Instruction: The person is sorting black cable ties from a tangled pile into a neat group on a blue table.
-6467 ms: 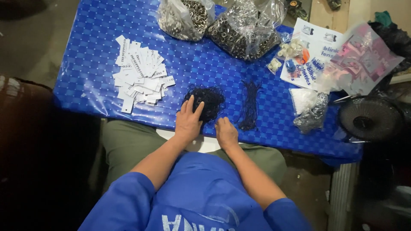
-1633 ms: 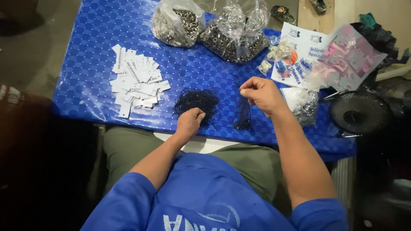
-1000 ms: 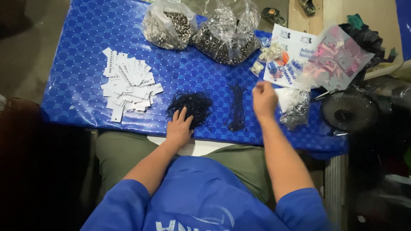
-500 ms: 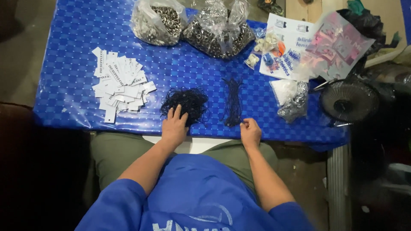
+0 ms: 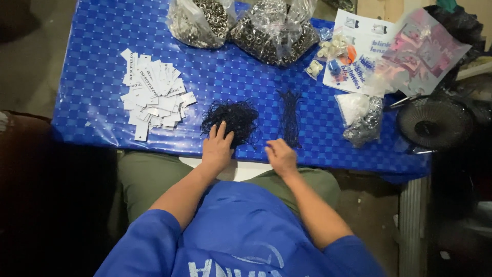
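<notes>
The tangled heap of thin black looped strings (image 5: 230,119) is sitting near the front edge of the blue patterned plastic-covered table (image 5: 92,92), right at the middle of the view, and the left hand (image 5: 217,150) is coming in on it from six o'clock, palm down, fingers spread and lying on the heap's near side, not clamping anything that can be made out. At three o'clock from the heap, just beside it, a straightened bundle of the same black strings (image 5: 290,119) is lying in a narrow line running toward twelve o'clock. The right hand (image 5: 281,155) is resting at the six o'clock end of that bundle, fingers curled loosely toward the table; whether the fingertips are pinching a strand is too small to tell. Over at nine o'clock from the heap, well apart, a scattered pile of small white rectangular paper tags (image 5: 152,92) is fanning out across the cloth. Up at twelve o'clock, two clear plastic bags of small metal eyelets (image 5: 246,28) are slumping side by side. At two o'clock, printed white paper sheets and small clear packets (image 5: 359,56) are overlapping, with a crumpled clear bag of white and grey bits (image 5: 361,118) at three o'clock beyond the bundle. Farther out at three o'clock, off the table's edge, a small round black fan (image 5: 435,122) is showing. The person's blue shirt is filling six o'clock.
</notes>
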